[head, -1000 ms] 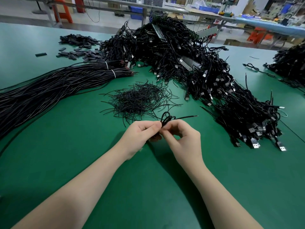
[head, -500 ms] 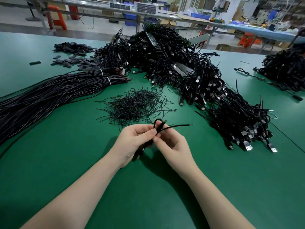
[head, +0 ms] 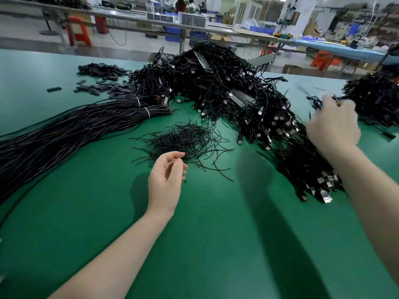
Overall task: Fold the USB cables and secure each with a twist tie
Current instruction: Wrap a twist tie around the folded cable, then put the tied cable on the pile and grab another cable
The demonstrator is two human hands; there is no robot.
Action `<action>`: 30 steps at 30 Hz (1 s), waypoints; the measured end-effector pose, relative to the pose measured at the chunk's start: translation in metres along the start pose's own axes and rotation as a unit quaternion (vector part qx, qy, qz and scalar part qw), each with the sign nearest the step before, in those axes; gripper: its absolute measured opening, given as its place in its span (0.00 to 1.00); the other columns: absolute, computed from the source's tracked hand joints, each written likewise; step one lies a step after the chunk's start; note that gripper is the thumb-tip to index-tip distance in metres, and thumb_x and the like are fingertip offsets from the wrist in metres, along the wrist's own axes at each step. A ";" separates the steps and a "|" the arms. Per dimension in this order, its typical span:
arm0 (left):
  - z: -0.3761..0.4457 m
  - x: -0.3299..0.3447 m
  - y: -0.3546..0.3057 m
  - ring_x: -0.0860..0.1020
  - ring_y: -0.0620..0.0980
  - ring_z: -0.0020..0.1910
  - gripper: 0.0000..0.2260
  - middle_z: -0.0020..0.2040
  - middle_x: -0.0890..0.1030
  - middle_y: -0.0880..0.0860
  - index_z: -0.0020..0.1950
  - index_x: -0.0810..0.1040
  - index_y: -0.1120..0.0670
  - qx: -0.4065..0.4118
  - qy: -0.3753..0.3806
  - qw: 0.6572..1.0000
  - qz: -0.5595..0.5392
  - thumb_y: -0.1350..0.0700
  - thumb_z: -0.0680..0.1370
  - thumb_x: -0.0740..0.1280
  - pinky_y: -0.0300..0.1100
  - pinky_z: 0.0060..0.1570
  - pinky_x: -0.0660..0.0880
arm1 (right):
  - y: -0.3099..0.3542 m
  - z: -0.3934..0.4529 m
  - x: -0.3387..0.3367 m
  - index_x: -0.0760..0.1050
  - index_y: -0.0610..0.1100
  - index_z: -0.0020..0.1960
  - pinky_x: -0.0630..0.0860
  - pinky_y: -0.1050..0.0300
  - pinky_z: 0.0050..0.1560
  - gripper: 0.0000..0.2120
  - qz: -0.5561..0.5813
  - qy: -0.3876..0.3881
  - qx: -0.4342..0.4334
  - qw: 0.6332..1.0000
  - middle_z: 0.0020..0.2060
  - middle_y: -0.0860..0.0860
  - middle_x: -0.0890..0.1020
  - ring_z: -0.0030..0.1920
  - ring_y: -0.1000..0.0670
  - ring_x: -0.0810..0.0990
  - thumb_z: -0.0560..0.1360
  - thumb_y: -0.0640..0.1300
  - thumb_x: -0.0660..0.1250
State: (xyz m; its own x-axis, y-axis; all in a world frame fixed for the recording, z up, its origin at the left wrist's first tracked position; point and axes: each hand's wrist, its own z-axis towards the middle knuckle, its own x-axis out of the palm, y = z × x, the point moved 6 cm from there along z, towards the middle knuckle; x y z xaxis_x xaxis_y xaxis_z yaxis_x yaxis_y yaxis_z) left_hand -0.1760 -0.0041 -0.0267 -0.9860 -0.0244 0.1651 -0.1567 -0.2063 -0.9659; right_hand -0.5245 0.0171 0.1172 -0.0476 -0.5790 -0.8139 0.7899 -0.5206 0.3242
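Note:
My left hand [head: 167, 180] hovers palm-up over the green table [head: 216, 244], just in front of the loose pile of black twist ties [head: 183, 140]; its fingers are loosely curled and hold nothing. My right hand [head: 333, 124] is raised at the far right and motion-blurred. A small folded black cable [head: 314, 102] shows at its fingertips, and the blur hides whether the fingers still grip it. Behind the ties a big heap of black USB cables [head: 226, 83] runs down to the right.
Long straight cable bundles with white bands [head: 64, 130] lie on the left. Small flat black pieces [head: 101, 70] are scattered at the back left. Another black cable heap [head: 375, 98] sits at the right edge. Benches and orange stools stand beyond the table.
The hands were together at the centre, working a tie on the folded cable. Now they have parted: the right swung up to the right with the cable, the left stayed, empty.

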 end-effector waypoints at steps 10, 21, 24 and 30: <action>0.006 -0.012 -0.017 0.72 0.39 0.36 0.10 0.42 0.75 0.44 0.53 0.75 0.45 0.009 -0.087 0.996 0.034 0.60 0.80 0.61 0.35 0.38 0.74 | -0.014 -0.031 0.069 0.53 0.47 0.78 0.41 0.31 0.72 0.35 -0.148 0.133 0.006 0.980 0.77 0.38 0.54 0.77 0.37 0.50 0.78 0.66 0.49; 0.158 -0.124 -0.066 0.75 0.63 0.59 0.14 0.63 0.77 0.60 0.65 0.77 0.55 0.075 -0.063 0.788 0.607 0.56 0.82 0.60 0.56 0.58 0.74 | 0.065 -0.155 0.096 0.78 0.48 0.55 0.63 0.64 0.59 0.10 0.316 0.076 -0.122 0.938 0.50 0.58 0.78 0.56 0.56 0.71 0.77 0.39 0.66; 0.172 -0.164 -0.038 0.74 0.63 0.62 0.16 0.64 0.75 0.58 0.68 0.76 0.53 0.012 0.032 0.636 0.771 0.51 0.81 0.64 0.56 0.55 0.76 | 0.058 -0.152 0.101 0.79 0.47 0.53 0.64 0.65 0.54 0.08 0.320 0.088 -0.090 0.939 0.45 0.58 0.77 0.52 0.56 0.73 0.76 0.38 0.66; 0.177 -0.176 -0.042 0.78 0.61 0.50 0.04 0.50 0.81 0.56 0.48 0.82 0.52 0.009 -0.027 0.679 0.733 0.52 0.77 0.71 0.48 0.42 0.74 | 0.051 -0.148 0.114 0.80 0.48 0.51 0.70 0.59 0.50 0.07 0.334 0.131 -0.041 0.932 0.45 0.60 0.79 0.51 0.55 0.76 0.77 0.40 0.65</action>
State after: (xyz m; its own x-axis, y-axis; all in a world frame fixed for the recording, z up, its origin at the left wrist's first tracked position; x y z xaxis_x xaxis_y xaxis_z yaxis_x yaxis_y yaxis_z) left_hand 0.0140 -0.1640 0.0201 -0.0774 -0.2531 -0.9643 0.9931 0.0663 -0.0971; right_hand -0.3995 0.0174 -0.0302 0.6144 -0.5784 -0.5365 0.6341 -0.0426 0.7721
